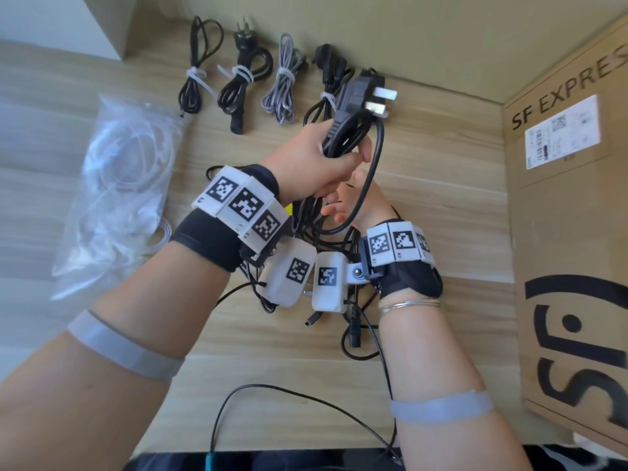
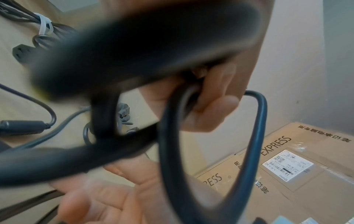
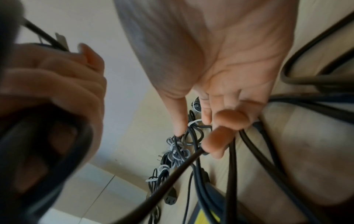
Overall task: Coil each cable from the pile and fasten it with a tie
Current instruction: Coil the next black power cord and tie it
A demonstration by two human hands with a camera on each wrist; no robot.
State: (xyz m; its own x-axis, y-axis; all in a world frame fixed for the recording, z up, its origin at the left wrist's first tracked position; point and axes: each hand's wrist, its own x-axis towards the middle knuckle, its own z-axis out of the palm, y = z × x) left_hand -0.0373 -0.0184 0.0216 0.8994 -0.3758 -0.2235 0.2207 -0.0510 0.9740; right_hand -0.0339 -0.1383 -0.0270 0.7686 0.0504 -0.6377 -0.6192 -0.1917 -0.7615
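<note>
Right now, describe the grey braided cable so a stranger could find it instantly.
Along the table's far edge lies a row of four tied bundles. The grey braided cable is third from the left. Its neighbours are plain black; it alone is woven grey and white.

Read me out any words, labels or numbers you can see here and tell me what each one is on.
"SF EXPRES", cut off at the frame edge: side of the cardboard box.
"EXPRESS": the same box, left wrist view.
Chinese characters on the box: too blurred to read.
White shipping label: print too small to read.
Square coded markers on the wrist bands: patterns, no words.
</note>
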